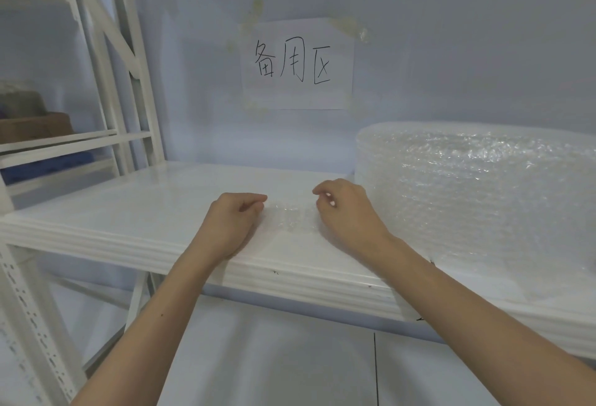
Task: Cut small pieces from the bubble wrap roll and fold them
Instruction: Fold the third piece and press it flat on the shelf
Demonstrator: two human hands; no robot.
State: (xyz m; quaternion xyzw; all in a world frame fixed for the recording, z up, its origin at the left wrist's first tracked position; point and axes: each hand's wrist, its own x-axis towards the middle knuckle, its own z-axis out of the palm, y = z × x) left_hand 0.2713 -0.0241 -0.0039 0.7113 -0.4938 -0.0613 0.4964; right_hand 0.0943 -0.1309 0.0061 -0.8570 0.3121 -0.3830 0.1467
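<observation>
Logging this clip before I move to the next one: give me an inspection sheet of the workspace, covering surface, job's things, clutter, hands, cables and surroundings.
Surface: white shelf board, glossy, with small dark marks on its front edge.
Job's things: bubble wrap roll lying on the right of the shelf; small bubble wrap piece flat on the board between the hands. No cutting tool seen.
Clutter: nothing seen on this shelf.
Hands: left hand and right hand both pinch the small piece at its side edges.
Cables: nothing seen.
Surroundings: handwritten paper sign taped to the back wall; neighbouring white rack at left holding blurred brown and blue items.
</observation>
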